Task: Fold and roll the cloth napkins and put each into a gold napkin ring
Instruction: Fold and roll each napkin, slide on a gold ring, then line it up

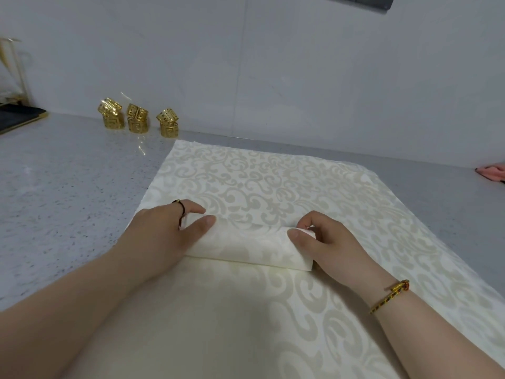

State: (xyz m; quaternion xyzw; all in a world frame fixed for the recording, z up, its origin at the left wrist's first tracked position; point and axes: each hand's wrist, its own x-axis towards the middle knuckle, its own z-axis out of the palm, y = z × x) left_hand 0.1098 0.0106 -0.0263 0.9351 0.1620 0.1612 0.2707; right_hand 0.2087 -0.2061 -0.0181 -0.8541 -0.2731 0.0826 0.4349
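Far left, a dark tray (19,116) with a gold edge sits at the back of the grey speckled counter (68,187). Something gold-framed stands behind it, too cut off to tell what it is. Moving along the wall (300,77), there are the gold napkin rings (138,119): three little piles, two high, each top ring tilted on the one below, well apart from the hands and just beyond the cloth's far left corner.

Now the centre: the cream patterned napkin (259,181) lies spread flat on the counter, and across its middle sits the roll (246,247), with flat cloth showing both beyond it and nearer the camera. The left hand (164,228), a dark ring (179,203) on one finger, grasps the roll's left end, fingers curled over the top and thumb on the near side. The right hand (322,239) pinches the right end, fingers bent over it, thumb pressed on top, a gold bracelet (390,295) on the wrist.

At the far right edge, a pink cloth (492,173) lies on the counter, clear of the napkin.
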